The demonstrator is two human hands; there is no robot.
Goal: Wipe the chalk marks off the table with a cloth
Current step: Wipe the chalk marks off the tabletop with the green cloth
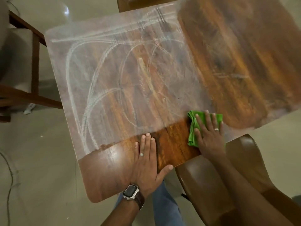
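The wooden table (101,173) carries one broad field of chalk marks (104,75), looping white lines under a pale haze over most of the top, with only one dark strip along the near edge looking wiped. The likeliest trouble, as I judge it, is smearing: a folded cloth loaded with dust could spread the haze onto the clean strip instead of lifting it, and faint streaks on the far right side could be missed. Two brown chairs stand close, one (228,185) just beside the near edge. One green cloth (193,128) lies on the table near that edge, under the right hand (210,136), fingers spread flat, pressing it down. The left hand (146,160) rests flat on the cleaned wood, holding nothing; one wristwatch (130,192), two rings.
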